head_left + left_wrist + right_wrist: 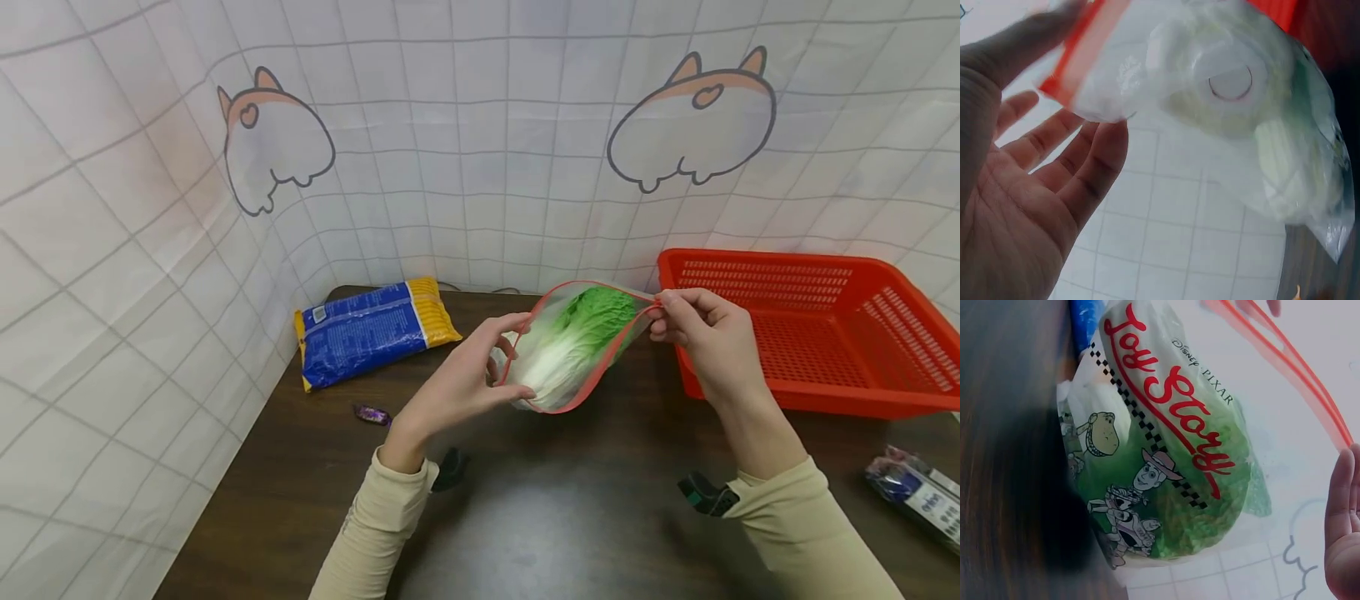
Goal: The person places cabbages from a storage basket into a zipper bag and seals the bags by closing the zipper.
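Note:
A clear zip bag with a red-edged mouth and Toy Story print is held up, its mouth spread wide. Inside lies a napa cabbage, white stem toward the left hand and green leaves toward the right; the left wrist view shows its pale round base through the plastic. My left hand holds the left side of the mouth, thumb on the near rim and fingers at the far rim. With thumb and fingers, my right hand pinches the red zip edge at the right corner.
A blue and yellow packet lies at the back left of the dark table, with a small purple wrapped sweet before it. Behind my right hand stands a red plastic basket. Another wrapped packet lies at the right edge.

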Motion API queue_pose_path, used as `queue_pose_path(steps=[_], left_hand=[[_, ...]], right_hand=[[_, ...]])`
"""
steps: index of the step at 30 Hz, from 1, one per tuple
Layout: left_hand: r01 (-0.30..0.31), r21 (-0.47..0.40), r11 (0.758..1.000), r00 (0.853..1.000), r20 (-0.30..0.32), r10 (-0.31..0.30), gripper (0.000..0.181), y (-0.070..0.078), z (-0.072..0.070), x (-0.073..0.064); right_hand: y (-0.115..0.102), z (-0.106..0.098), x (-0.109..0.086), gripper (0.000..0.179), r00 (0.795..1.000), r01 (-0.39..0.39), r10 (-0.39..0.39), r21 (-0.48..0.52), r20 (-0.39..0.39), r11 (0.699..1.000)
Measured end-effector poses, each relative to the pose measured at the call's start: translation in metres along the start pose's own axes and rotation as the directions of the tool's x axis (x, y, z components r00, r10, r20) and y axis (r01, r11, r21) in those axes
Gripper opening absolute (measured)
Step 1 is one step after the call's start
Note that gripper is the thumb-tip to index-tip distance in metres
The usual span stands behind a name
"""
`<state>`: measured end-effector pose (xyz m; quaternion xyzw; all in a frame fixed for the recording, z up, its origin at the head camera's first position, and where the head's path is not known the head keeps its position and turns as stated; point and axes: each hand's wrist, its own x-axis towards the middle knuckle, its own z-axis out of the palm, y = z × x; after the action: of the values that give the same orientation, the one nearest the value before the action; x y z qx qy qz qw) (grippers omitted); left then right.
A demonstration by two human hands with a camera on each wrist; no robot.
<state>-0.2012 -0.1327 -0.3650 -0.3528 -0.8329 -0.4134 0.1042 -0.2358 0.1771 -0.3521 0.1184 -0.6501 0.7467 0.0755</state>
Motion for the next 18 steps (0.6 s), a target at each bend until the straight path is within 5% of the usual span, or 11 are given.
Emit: queue_pose_path(steps=[10,14,18], left_hand=[[-0.006,0.04,0.999,0.999,0.048,0.004,0.049,-0.011,-0.007,-0.013],[-0.095,0.096,0.991,0.995,-0.026,0.098,0.021,-0.016,-0.012,-0.011],[-0.049,0.178,0.983,0.986,-0.148,0.076,0.011,-0.017,-0.029,-0.005]], right_hand=[[-0.002,-0.009,0.001,0.031,0.998,-0.048,0.048,0.006,0.03,0.999],[-0.004,-0.016,0.003,0.031,0.995,-0.072,0.07,0.017,0.068,0.997],[-0.014,-0.027,0.008,0.032,0.983,-0.101,0.109,-0.06,0.145,0.993]])
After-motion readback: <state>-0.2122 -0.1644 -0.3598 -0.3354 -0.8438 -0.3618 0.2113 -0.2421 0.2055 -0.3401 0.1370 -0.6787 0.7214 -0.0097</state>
